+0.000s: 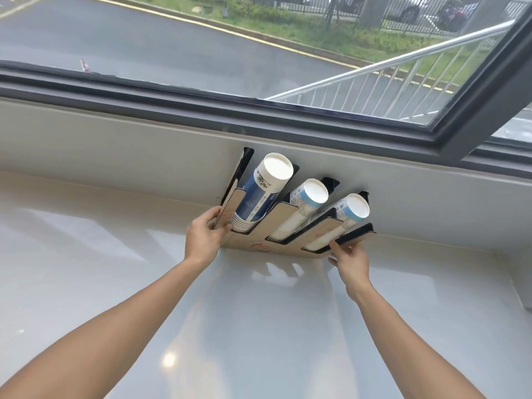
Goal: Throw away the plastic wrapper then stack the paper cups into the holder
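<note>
Left hand (203, 236) and right hand (349, 262) clamped the cup holder (288, 226) by its end rails; between them sat three light, crushable paper cup stacks (260, 194).

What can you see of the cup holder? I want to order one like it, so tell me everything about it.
The cup holder is a flat rack that looks like light wood or board with black edging. It has three slanted channels, each holding a stack of paper cups lying bottom up toward the camera. It stands on the glossy white counter, its back against the wall below the window. The left hand grips its left edge, and the right hand its right corner.
</note>
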